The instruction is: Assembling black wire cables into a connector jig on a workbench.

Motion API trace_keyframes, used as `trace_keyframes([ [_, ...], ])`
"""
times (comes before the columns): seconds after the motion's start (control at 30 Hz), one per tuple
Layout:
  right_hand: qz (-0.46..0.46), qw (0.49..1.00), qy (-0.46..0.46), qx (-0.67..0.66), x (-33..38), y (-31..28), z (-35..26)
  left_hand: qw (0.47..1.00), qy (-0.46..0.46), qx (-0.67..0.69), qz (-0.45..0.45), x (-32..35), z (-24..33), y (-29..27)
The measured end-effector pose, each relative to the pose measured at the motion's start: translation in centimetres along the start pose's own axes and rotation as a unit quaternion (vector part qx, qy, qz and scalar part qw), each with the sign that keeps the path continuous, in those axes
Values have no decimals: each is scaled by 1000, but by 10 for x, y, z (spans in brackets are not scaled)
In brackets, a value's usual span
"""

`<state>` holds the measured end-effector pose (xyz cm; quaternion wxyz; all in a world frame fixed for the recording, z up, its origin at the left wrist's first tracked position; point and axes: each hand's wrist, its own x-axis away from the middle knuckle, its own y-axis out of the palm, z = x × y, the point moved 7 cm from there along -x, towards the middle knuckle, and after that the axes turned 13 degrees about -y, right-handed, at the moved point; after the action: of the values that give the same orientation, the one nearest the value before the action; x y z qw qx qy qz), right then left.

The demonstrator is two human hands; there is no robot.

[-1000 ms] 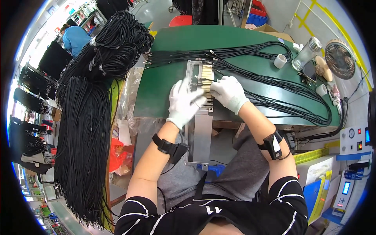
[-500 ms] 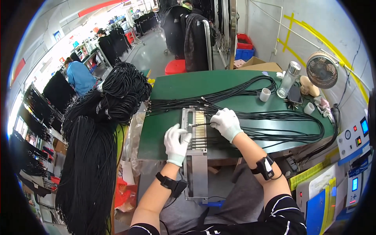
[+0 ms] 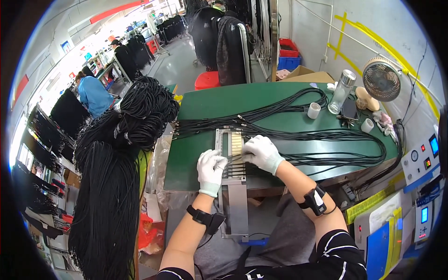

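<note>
While both gloved hands work: scene
Left hand (image 3: 211, 168): fingers curled, pressing thin black cables (image 3: 298, 135) into the metal jig (image 3: 234, 186).
Right hand (image 3: 261, 153): now shifted onto the jig's tan block, fingers pinching a cable end.
Jig: table (image 3: 196, 154) front edge.

I see a factory hall: grey floor (image 3: 179, 70), white wall (image 3: 354, 28) with yellow tape lines, green workbench (image 3: 261, 100), small fan (image 3: 381, 79) at its right end, bright light over far work tables (image 3: 100, 65).
</note>
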<state>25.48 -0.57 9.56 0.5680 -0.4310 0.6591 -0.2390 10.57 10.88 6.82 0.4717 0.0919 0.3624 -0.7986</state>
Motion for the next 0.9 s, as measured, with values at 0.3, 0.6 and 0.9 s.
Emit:
trace_keyframes([
  [0.3, -43, 995, 52, -77, 6, 2, 29, 988, -118, 93, 38, -7, -23, -15],
  [0.6, -53, 998, 29, -16, -2, 9, 3, 995, -60, -63, 40, -9, -25, -16],
  [0.9, -102, 994, 38, 27, 7, 11, 17, 992, -117, -55, -1, -5, -42, -12],
])
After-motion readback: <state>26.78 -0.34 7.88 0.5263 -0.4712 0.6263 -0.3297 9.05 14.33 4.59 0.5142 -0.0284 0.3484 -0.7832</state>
